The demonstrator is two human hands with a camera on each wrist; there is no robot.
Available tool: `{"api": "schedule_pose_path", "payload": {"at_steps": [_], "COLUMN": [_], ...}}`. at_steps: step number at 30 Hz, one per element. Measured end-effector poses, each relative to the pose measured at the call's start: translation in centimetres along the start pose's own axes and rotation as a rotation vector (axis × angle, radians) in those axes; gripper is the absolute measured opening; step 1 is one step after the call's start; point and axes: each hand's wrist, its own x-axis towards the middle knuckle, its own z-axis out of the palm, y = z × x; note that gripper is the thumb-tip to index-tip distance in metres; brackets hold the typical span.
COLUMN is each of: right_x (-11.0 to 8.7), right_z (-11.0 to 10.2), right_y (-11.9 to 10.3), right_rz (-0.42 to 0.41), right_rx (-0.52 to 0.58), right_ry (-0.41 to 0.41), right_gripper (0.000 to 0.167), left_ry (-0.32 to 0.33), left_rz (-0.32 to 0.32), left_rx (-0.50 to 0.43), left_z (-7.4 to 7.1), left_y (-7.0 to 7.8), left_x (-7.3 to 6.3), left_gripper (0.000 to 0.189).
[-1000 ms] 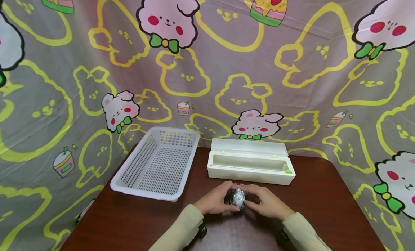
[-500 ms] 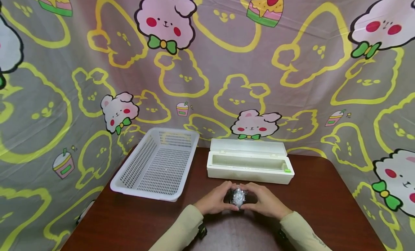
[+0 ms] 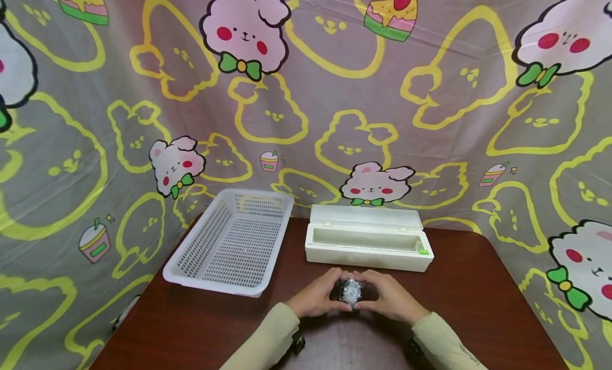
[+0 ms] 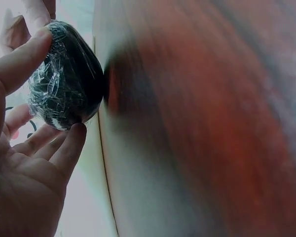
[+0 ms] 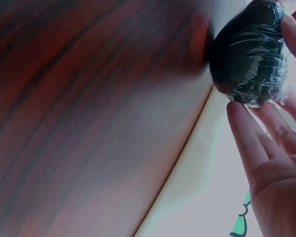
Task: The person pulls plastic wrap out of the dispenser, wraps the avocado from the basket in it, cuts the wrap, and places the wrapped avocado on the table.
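A black, rounded object wrapped in clear cling film [image 3: 352, 291] is at the front middle of the table, between both hands. Crinkled film gathers over its top, as the left wrist view of the wrapped black object [image 4: 59, 81] shows. My left hand [image 3: 315, 294] holds its left side, thumb at the near edge and fingers at the far edge. Opposite, my right hand [image 3: 393, 297] grips the right side the same way, and the thumbs nearly meet in front. In the right wrist view, the wrapped object's smooth dark side [image 5: 246, 59] faces the tabletop.
A white perforated basket [image 3: 172, 274] stands on the brown table [image 3: 478, 306] at the left. Behind the hands is a long white box [image 3: 368, 257], its lid [image 3: 365, 216] raised and a green slider [image 3: 423, 251] at its right end. A printed curtain [image 3: 306, 94] surrounds the table.
My right thumb has shifted down to the near edge of the wrapped object, beside the left thumb. The film on top looks more crinkled. The left hand has hardly moved.
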Motion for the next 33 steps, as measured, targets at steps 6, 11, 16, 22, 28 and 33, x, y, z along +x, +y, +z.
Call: {"api": "schedule_pose_path", "payload": {"at_steps": [6, 11, 16, 22, 28, 33], "right_x": [-0.13, -0.22, -0.17, -0.27, -0.35, -0.47], "right_z": [0.00, -0.07, 0.06, 0.20, 0.59, 0.74], "right_y": [-0.11, -0.24, -0.17, 0.00, -0.17, -0.21], "right_rz": [0.007, 0.002, -0.014, -0.004, 0.022, 0.040], "right_rx": [-0.055, -0.054, -0.025, -0.021, -0.038, -0.059], "right_ry": [0.011, 0.029, 0.019, 0.021, 0.047, 0.048], "right_gripper": [0.061, 0.061, 0.065, 0.069, 0.073, 0.072], "left_ry": [0.001, 0.002, 0.002, -0.003, -0.035, -0.035], "left_rz": [0.013, 0.008, -0.032, -0.064, -0.050, -0.037], "left_rx": [0.024, 0.065, 0.073, 0.039, -0.014, -0.036], "left_z": [-0.06, -0.26, -0.41, -0.45, -0.75, -0.84], "left_y": [0.23, 0.58, 0.66, 0.68, 0.27, 0.05], "left_x": [0.11, 0.28, 0.17, 0.23, 0.07, -0.11], "left_gripper": [0.063, 0.067, 0.068, 0.064, 0.073, 0.074]}}
